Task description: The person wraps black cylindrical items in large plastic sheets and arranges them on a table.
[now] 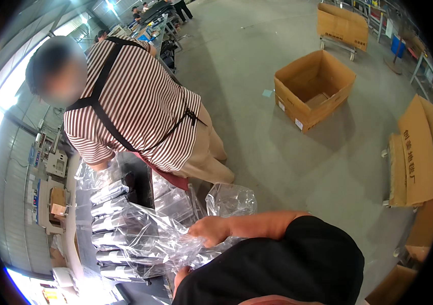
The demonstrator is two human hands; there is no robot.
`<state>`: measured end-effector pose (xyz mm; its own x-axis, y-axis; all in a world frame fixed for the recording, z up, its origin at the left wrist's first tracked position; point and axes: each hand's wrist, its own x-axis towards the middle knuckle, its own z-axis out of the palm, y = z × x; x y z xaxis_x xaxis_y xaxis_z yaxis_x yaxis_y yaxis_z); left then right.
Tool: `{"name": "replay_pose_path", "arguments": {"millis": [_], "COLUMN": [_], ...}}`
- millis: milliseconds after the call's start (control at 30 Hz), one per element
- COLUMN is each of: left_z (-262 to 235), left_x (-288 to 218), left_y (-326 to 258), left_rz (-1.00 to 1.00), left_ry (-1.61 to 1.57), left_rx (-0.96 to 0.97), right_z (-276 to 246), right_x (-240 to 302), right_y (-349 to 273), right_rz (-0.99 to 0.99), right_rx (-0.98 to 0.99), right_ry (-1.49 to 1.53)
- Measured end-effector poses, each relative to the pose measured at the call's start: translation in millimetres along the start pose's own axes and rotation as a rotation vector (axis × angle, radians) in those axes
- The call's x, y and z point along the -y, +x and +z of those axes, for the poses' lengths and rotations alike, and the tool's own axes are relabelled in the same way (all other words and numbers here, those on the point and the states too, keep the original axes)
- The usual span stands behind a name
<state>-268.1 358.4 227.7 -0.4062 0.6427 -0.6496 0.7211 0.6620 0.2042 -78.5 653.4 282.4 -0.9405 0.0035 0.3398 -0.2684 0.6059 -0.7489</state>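
OK, the clear plastic film (183, 249) lies across your side of the table (151, 292), partly over the packs. It's thin, see-through, glossy and heavily creased, with hard white glints along the folds. One puffed-up clear section (230, 199) stands out at the table's edge on your side, beyond your right hand.

Your right hand (210, 230) is clamped on a bunched part of the film above the table, fingers curled in. Your left hand (181, 277) is at the film's near part, over the same table; the sleeve hides most of it, so can't tell if it's pinching.

Dark packs (109, 223) sit in a row along the table's opposite side, clear-wrapped. A striped-shirt co-worker (132, 101) leans over the table's far end. Open cardboard box (314, 86) on the floor, well apart from the table.
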Motion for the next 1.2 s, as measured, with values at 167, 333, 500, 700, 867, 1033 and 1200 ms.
{"name": "replay_pose_path", "arguments": {"millis": [167, 333, 500, 700, 867, 1033, 1200], "left_z": [-8, -29, -43, -72, -155, -213, -258], "left_x": [-25, -85, -194, -387, -553, -614, -623], "left_y": [26, 87, 173, 291, 330, 396, 482], "left_rz": [0.035, 0.159, 0.298, 0.492, 0.448, 0.262, 0.266], "left_ry": [0.033, 0.075, 0.112, 0.122, 0.095, 0.117, 0.054], "left_rx": [0.078, 0.176, 0.289, 0.302, 0.175, -0.041, -0.184], "right_z": [-2, -70, -145, -293, -422, -522, -577], "right_x": [-36, -52, -108, -187, -246, -335, -438], "right_y": [-33, -91, -186, -277, -310, -289, -243], "right_rz": [0.007, 0.335, 0.432, 0.669, 0.833, 0.864, 0.793], "right_rx": [-0.072, 0.063, -0.134, -0.251, -0.321, -0.414, -0.638], "right_ry": [0.063, -0.049, -0.06, 0.007, -0.029, 0.084, 0.244]}}
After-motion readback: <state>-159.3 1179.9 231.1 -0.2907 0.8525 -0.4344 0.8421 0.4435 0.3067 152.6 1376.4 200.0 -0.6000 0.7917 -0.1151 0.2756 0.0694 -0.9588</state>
